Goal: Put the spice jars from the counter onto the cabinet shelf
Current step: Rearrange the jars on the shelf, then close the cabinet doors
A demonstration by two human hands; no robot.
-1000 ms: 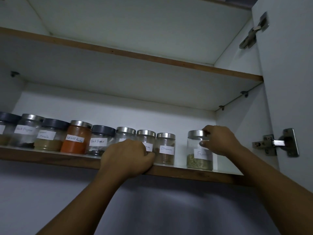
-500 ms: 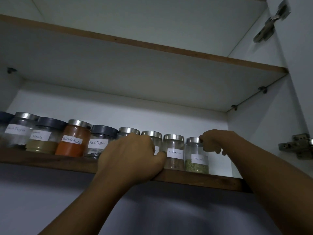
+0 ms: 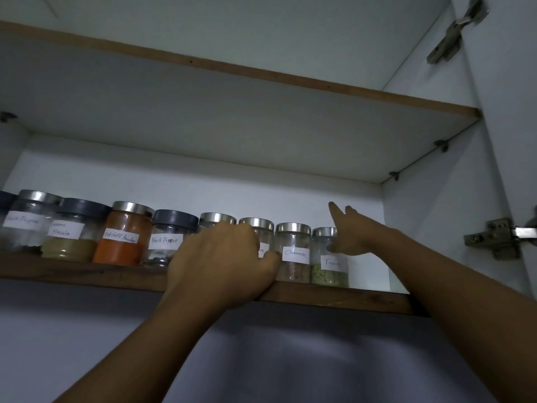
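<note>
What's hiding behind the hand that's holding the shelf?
Behind the left hand gripping the shelf stand a first silver-lidded jar and a second silver-lidded jar. Their lids show, plus the end of the second's label. The hand covers what is inside.

- The shelf [image 3: 334, 298] was a white board with a brown wooden front edge. It carried one row of upright spice jars, close side by side, all with white handwritten labels.
- The fennel jar [image 3: 329, 266] stood at the right end, clear with a silver lid and greenish seeds at the bottom.
- The cinnamon jar [image 3: 293, 257] stood just left of it, holding brown spice under a silver lid.
- The black pepper jar [image 3: 167, 241] and the masala jar [image 3: 69, 232] had dark lids.
- The chilli jar [image 3: 123, 238] stood between them, nearly full of orange powder.
</note>
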